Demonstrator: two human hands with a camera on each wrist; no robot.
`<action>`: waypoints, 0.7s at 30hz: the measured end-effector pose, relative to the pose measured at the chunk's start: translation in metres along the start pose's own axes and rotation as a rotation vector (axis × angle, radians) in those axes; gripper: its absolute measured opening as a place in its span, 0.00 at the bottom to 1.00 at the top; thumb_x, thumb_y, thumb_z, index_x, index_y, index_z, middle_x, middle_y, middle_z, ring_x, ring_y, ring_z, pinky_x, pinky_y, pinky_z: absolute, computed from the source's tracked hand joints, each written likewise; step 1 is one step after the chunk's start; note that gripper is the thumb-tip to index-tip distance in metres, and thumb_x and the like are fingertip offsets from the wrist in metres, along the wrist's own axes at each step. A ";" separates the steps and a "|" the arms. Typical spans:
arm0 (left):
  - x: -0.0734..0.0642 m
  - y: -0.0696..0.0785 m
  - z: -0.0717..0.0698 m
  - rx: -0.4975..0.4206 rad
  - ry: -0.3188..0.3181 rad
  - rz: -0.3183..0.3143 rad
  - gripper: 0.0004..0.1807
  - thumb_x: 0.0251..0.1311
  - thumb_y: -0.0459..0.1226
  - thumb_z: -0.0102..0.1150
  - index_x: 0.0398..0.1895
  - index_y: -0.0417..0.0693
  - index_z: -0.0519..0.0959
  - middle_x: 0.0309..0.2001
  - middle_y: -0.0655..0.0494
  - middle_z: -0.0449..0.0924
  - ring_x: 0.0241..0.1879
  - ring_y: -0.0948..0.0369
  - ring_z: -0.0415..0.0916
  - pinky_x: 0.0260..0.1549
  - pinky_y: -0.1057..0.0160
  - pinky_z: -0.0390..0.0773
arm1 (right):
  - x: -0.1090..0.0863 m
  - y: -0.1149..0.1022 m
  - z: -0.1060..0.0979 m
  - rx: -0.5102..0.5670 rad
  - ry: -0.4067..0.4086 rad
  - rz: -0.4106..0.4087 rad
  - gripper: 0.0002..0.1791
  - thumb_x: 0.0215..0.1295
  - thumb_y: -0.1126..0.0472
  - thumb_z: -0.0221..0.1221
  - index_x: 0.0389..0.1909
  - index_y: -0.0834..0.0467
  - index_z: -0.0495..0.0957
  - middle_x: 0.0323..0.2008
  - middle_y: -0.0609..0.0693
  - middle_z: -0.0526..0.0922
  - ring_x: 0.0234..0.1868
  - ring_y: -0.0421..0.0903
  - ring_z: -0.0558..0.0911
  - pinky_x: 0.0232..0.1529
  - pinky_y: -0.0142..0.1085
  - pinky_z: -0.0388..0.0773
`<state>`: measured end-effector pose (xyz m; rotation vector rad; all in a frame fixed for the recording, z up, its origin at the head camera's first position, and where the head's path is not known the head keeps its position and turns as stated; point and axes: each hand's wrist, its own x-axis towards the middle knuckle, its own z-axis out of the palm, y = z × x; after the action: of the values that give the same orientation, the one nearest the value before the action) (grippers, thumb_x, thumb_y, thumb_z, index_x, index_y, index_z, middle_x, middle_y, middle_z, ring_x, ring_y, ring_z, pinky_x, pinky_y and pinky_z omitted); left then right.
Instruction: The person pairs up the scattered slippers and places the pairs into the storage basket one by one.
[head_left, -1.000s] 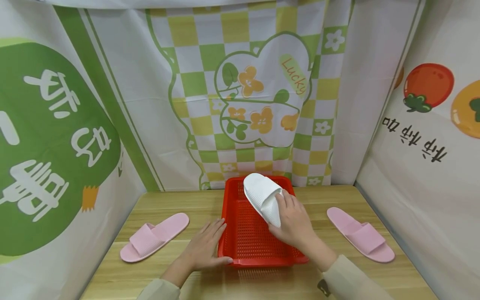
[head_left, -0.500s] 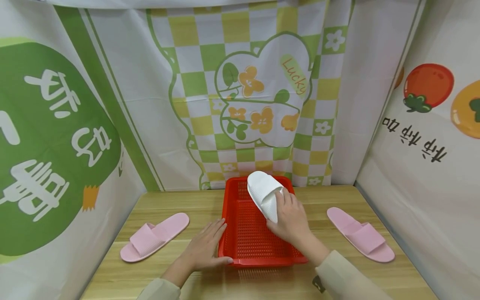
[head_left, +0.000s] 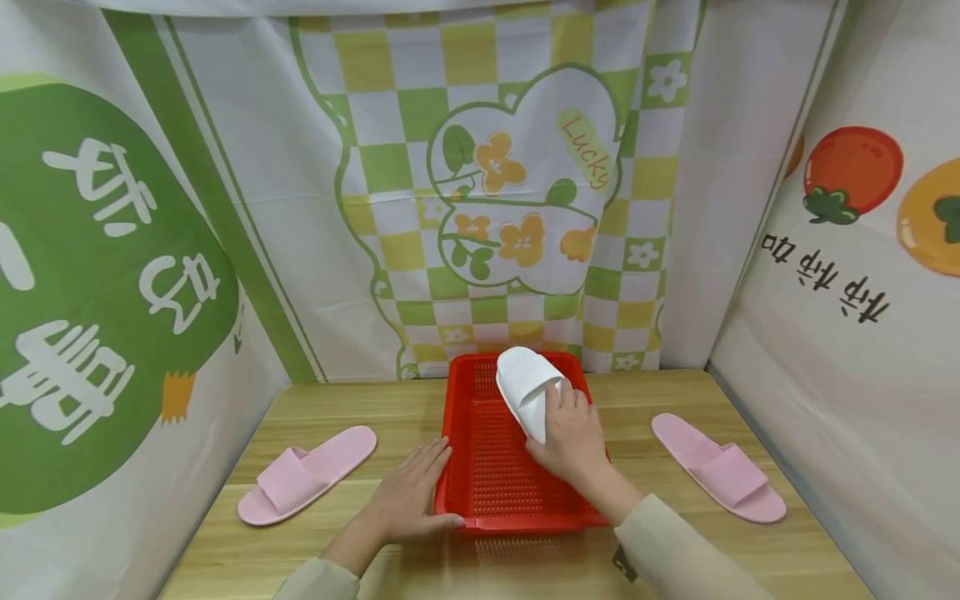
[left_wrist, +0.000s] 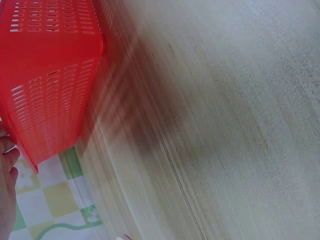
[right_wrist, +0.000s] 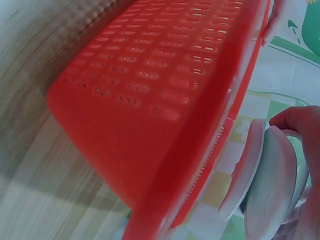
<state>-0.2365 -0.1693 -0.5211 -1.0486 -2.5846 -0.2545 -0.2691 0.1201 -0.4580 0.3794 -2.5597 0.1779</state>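
Holding a white slipper (head_left: 520, 377) over the right half of a red basket (head_left: 517, 524), the right hand (head_left: 572, 435) is keeping its fingers curled round the heel end. The slipper's ribbed strap is showing, and its rounded toe is pointing toward the basket's far edge. In the right wrist view, rounded pale layers are lying together in that grip; I cannot tell whether they are forming 1 slipper or 2. The left hand (head_left: 408, 492) is resting straight fingers along the basket's left rim, its thumb spreading toward the near left corner. The rectangular plastic basket, its walls pierced with slots, is standing at the middle of the far edge of the wood-grained worktop (head_left: 397, 408). 2 pink slippers with wide straps are lying flat: a left one (head_left: 308, 476) near the left edge, a right one (head_left: 720, 468) near the right.
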 end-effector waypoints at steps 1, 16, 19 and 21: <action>0.000 0.000 0.000 0.001 0.002 0.002 0.56 0.55 0.70 0.49 0.68 0.30 0.63 0.70 0.37 0.60 0.70 0.45 0.56 0.66 0.50 0.58 | 0.000 -0.001 0.001 0.000 -0.007 0.009 0.48 0.39 0.43 0.71 0.58 0.69 0.67 0.55 0.69 0.71 0.47 0.63 0.75 0.38 0.54 0.77; 0.000 0.000 0.002 -0.002 -0.001 -0.008 0.56 0.54 0.70 0.50 0.69 0.31 0.62 0.70 0.38 0.59 0.70 0.47 0.55 0.67 0.51 0.56 | 0.004 -0.006 0.018 -0.028 -0.057 0.092 0.44 0.39 0.42 0.70 0.52 0.67 0.67 0.47 0.65 0.72 0.39 0.60 0.76 0.31 0.51 0.76; -0.001 0.000 0.002 -0.001 0.000 -0.010 0.56 0.54 0.70 0.50 0.69 0.31 0.62 0.70 0.38 0.59 0.70 0.47 0.55 0.67 0.51 0.56 | 0.004 -0.007 0.021 -0.032 -0.068 0.105 0.43 0.39 0.42 0.69 0.51 0.67 0.68 0.45 0.64 0.72 0.38 0.60 0.75 0.30 0.51 0.76; -0.001 0.000 0.002 -0.003 -0.001 -0.013 0.56 0.54 0.70 0.50 0.69 0.31 0.62 0.70 0.38 0.59 0.70 0.47 0.55 0.67 0.51 0.57 | 0.005 -0.008 0.023 -0.033 -0.081 0.114 0.43 0.39 0.42 0.69 0.52 0.67 0.67 0.44 0.64 0.72 0.38 0.60 0.75 0.31 0.52 0.76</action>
<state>-0.2366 -0.1695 -0.5229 -1.0337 -2.5932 -0.2615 -0.2819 0.1066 -0.4746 0.2328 -2.6628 0.1644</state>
